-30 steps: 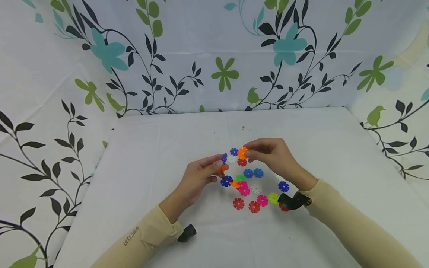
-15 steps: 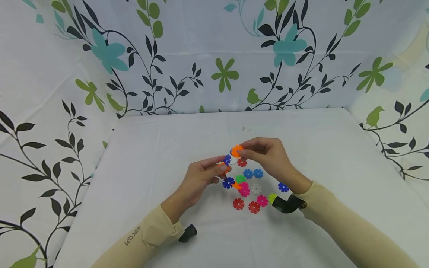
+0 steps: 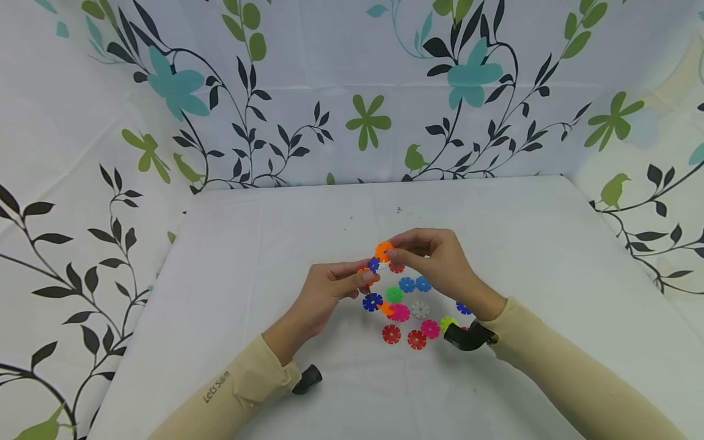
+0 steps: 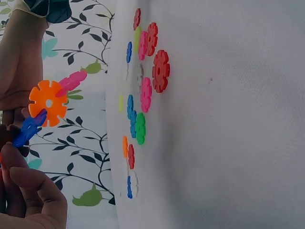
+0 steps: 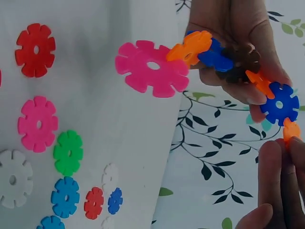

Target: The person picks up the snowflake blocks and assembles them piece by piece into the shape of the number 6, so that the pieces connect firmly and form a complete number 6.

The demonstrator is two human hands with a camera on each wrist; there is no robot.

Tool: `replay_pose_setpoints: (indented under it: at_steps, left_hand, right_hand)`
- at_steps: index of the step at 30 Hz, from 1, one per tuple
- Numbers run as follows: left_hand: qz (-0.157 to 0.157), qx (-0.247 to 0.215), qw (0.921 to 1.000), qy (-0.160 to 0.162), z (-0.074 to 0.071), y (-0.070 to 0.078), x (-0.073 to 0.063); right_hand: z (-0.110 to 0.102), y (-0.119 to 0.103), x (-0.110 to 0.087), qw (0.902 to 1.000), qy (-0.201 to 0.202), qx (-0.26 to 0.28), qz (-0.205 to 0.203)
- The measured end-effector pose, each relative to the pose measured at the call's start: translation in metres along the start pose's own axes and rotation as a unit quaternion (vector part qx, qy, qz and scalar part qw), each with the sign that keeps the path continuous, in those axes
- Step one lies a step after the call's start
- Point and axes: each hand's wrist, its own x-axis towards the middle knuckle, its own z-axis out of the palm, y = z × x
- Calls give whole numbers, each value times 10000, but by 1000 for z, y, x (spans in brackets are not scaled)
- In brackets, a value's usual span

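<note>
My left hand point(image 3: 327, 293) pinches a chain of notched plastic snowflake discs by an orange disc point(image 5: 259, 84) near its upper end. Below the hand hang a dark brown disc point(image 5: 240, 63), a blue disc point(image 3: 372, 302), a small orange disc point(image 5: 190, 47) and a pink disc point(image 5: 152, 68). At the upper end a blue disc point(image 5: 280, 104) stands out past the left fingertips. Between thumb and fingers my right hand point(image 3: 431, 252) pinches another orange disc point(image 3: 383, 251), its edge right at that blue disc. The right fingers partly cover it in the right wrist view.
Loose discs lie on the white table point(image 3: 264, 244) beneath and right of the hands: green point(image 3: 393, 294), white point(image 3: 420, 310), light blue point(image 3: 407, 285), red point(image 3: 391, 334), pink point(image 3: 430, 329) and yellow point(image 3: 448, 323). A black wrist mount point(image 3: 467, 337) overhangs the right ones. Patterned cloth point(image 3: 352, 79) stands behind.
My right hand has brought its orange disc leftward to the blue disc at the chain's upper end; a gap showed between them earlier. The left hand has shifted only slightly, still holding the chain.
</note>
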Motion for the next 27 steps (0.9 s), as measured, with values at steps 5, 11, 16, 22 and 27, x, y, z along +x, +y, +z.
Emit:
replay_pose_setpoints:
  at_steps: [5,11,16,22,27]
  left_hand:
    - [106,197,9997,28,-2,3,0]
    - [13,149,9999,67,-2,4,3]
    - [-136,249,9996,-10,-1,5,2]
    - [236,961,9950,-119,2,8,2]
    - [845,1719,9814,-112,5,10,2]
  right_hand:
    - [3,-2,-1,9983,91,-505,-279]
    - [7,-1,-1,9975,170,-594,-346]
    - [6,0,-3,9968,74,-762,-236]
    - [7,2,-4,9971,69,-731,-192]
    - [11,3,-6,9981,54,-616,-26]
